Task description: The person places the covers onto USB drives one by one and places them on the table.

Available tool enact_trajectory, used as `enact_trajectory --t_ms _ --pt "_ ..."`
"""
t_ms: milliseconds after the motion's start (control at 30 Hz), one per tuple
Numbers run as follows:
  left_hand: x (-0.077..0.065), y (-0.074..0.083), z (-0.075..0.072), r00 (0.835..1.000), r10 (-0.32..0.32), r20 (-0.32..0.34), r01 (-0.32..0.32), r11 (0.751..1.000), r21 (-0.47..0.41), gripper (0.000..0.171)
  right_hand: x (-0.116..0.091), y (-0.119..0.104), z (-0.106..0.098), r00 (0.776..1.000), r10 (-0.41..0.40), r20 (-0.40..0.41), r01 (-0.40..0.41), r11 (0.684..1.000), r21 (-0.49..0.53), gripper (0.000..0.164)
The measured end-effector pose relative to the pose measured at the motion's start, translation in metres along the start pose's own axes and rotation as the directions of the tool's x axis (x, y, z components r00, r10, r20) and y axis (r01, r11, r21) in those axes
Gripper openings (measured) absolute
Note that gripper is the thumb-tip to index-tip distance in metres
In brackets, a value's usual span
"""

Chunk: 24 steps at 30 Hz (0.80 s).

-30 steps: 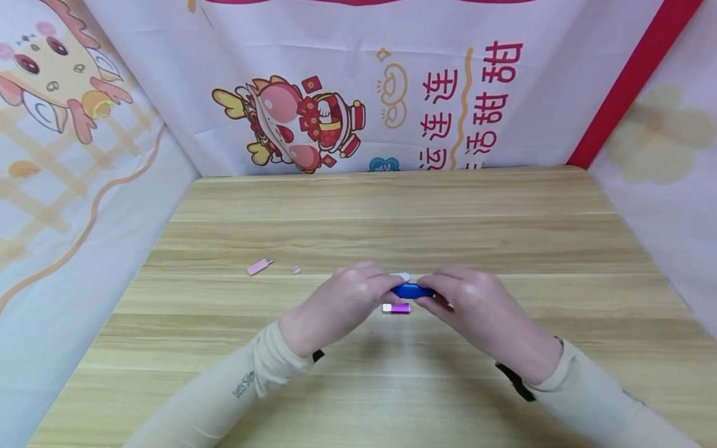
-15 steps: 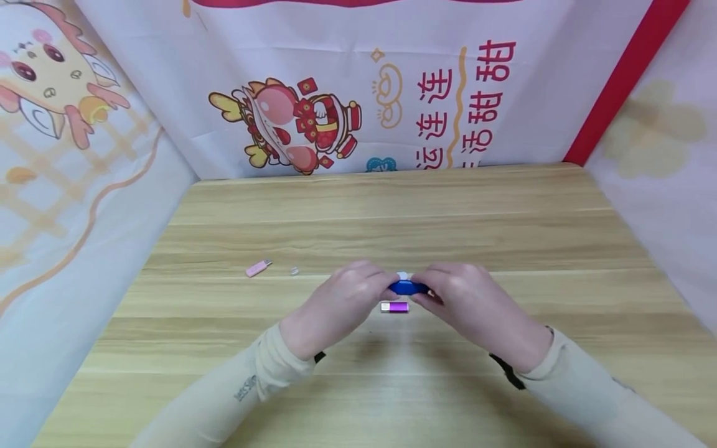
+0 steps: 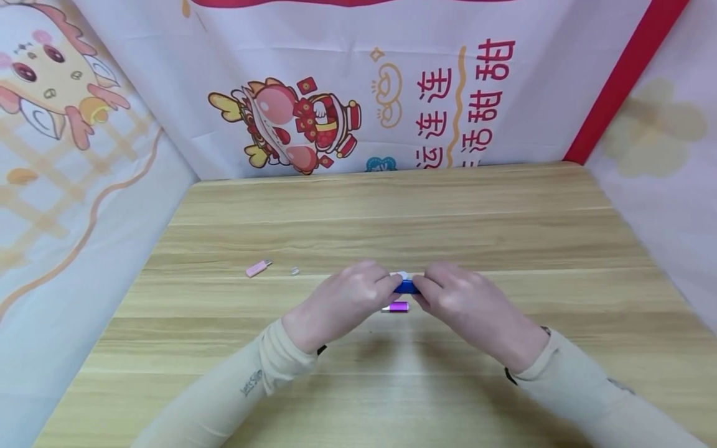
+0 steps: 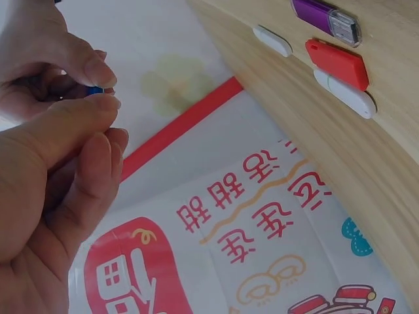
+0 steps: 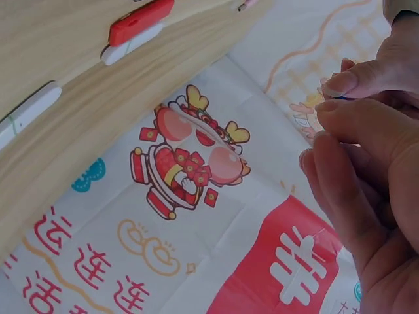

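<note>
Between both hands, a blue USB flash drive [image 3: 407, 287] is held above the table, only its middle showing in the head view. My left hand [image 3: 347, 302] pinches its left end between thumb and fingers. The opposite end is pinched by my right hand [image 3: 470, 305]. Fingertips nearly meet, so both wrist views show just a sliver of the blue drive [image 4: 95, 90]. Under the hands lies a purple USB flash drive [image 3: 399, 307] with a metal plug and clear cap. A white piece [image 3: 401, 275] shows just behind the blue drive.
On the table, a red stick [image 4: 337, 63] lies against a white one [image 4: 345, 93], with another white one [image 4: 272, 40] nearby. Farther left are a pink USB flash drive [image 3: 258, 268] and a small clear cap [image 3: 294, 271]. Printed cloth [image 3: 336, 37] walls surround the table.
My two hands have drawn closer together, the right shifting left, and less of the blue USB flash drive shows between the fingers. The things on the table stay where they were.
</note>
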State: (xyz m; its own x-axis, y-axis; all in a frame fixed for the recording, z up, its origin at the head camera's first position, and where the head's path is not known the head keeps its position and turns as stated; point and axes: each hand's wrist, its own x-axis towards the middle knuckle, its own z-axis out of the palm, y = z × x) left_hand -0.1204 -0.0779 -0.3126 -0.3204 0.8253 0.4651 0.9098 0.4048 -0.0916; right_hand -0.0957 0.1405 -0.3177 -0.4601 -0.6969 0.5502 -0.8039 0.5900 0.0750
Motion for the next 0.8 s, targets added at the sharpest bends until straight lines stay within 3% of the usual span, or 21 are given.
enact_trajectory --t_ms 267,367,433,600,800 --pt "0.005 -0.003 -0.001 0.997 0.073 -0.001 -0.073 0.997 0.011 0.020 -0.001 0.003 -0.004 0.995 -0.082 -0.051 0.082 0.997 -0.003 0.034" --pt "0.007 -0.003 -0.002 0.997 0.076 0.030 -0.076 0.997 0.003 0.018 -0.002 0.006 -0.003 0.993 -0.104 -0.063 0.104 0.995 -0.004 0.032" --pt "0.010 -0.004 -0.002 0.997 0.063 0.053 -0.061 0.997 -0.036 0.017 -0.002 0.008 -0.003 0.993 -0.102 -0.063 0.103 0.995 0.002 0.030" --pt "0.018 -0.010 -0.001 0.999 0.026 0.023 -0.022 0.989 -0.150 0.014 0.002 0.016 -0.010 0.999 -0.045 -0.026 0.046 0.998 0.030 0.031" --pt "0.027 -0.009 0.002 0.997 0.068 0.033 -0.066 0.996 -0.054 0.013 -0.001 0.022 -0.015 0.997 -0.080 -0.014 0.080 0.997 -0.005 0.032"
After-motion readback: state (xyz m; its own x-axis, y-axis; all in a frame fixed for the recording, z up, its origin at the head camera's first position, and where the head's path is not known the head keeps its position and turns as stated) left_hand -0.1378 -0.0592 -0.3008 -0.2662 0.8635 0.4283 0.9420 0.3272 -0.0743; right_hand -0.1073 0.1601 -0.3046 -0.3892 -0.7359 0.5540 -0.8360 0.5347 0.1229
